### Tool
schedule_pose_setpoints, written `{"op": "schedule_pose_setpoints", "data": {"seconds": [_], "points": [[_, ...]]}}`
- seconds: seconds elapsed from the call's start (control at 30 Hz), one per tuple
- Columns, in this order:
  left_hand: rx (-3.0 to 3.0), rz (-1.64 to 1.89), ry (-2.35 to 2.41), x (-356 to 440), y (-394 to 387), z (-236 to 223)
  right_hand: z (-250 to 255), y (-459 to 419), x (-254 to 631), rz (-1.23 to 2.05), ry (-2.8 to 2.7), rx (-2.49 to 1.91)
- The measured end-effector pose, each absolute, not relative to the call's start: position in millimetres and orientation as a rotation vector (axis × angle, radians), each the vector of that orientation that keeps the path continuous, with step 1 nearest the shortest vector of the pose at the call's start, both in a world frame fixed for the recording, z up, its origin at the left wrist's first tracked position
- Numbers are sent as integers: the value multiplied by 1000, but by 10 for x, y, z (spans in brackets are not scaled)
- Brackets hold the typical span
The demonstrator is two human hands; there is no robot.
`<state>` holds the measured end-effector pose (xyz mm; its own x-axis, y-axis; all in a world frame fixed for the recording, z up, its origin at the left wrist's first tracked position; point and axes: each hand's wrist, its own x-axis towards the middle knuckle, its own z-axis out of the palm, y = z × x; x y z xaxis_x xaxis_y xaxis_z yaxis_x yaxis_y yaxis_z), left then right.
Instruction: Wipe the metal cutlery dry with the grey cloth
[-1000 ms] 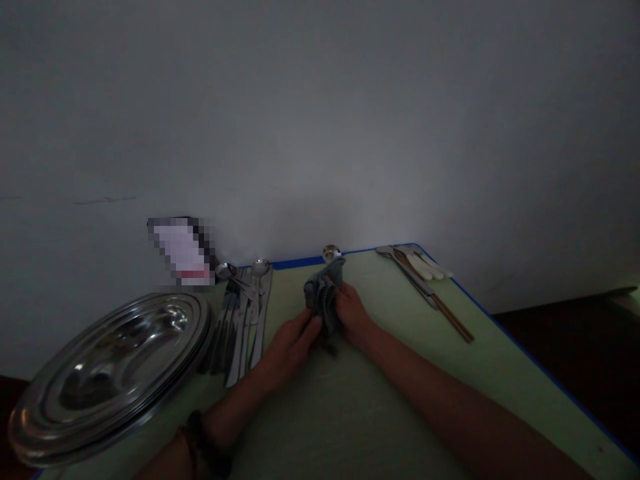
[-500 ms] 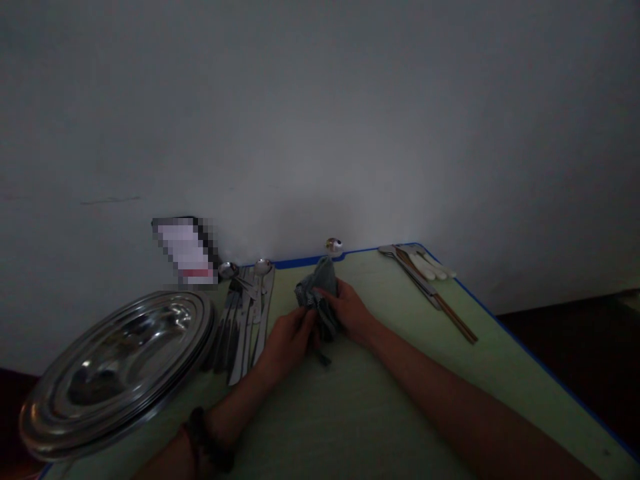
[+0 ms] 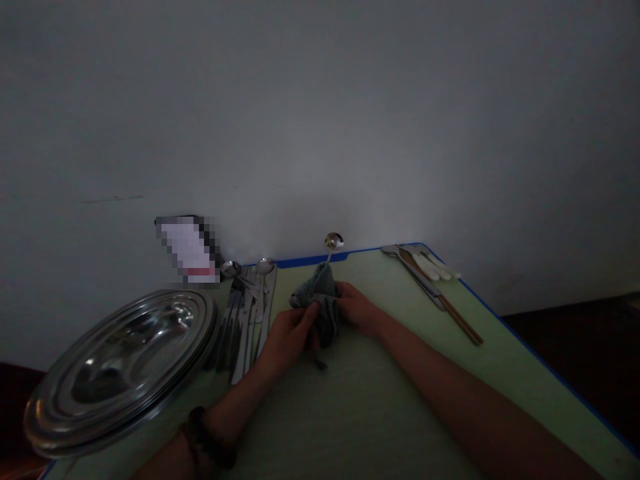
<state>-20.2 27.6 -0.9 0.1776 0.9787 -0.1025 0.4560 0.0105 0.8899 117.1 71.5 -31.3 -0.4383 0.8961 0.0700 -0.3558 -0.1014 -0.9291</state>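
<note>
A grey-green cloth (image 3: 324,293) is bunched between my two hands above the middle of the table. Out of its top pokes a spoon (image 3: 334,241), bowl upward; the cloth hides most of its handle. My left hand (image 3: 290,337) pinches the cloth from the lower left, thumb on top. On the other side, my right hand (image 3: 356,308) has its fingers closed on the cloth, with some fingertips hidden behind it. Whether either hand also grips the spoon handle through the cloth cannot be seen.
Stacked oval metal trays (image 3: 125,373) stand at the left of the green table (image 3: 400,413). Beside them lie several forks, knives and spoons (image 3: 250,307). A phone with a blurred screen (image 3: 187,247) leans on the wall. Chopsticks (image 3: 460,320), a knife and white-handled cutlery (image 3: 435,267) lie right.
More of the spoon shows above the cloth, its bowl and upper neck now clear. The cloth has shifted slightly in my hands, and my left thumb lies over it.
</note>
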Motion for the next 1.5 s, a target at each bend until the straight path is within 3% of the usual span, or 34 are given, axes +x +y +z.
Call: {"op": "schedule_pose_setpoints", "data": {"seconds": [0.17, 0.43, 0.73, 0.97, 1.5], "points": [[1641, 717, 1341, -217, 287, -11, -263, 704, 1140, 1866, -946, -661], [1618, 696, 1215, -196, 255, -35, -230, 766, 1125, 1826, -480, -731], [1492, 838, 1201, -197, 250, -74, -242, 666, 1117, 1791, -917, -729], [1708, 838, 1225, -193, 228, -80, -261, 737, 1108, 1751, -551, -832], [2124, 495, 1461, -174, 174, -47, -224, 768, 1219, 1531, -714, -927]]}}
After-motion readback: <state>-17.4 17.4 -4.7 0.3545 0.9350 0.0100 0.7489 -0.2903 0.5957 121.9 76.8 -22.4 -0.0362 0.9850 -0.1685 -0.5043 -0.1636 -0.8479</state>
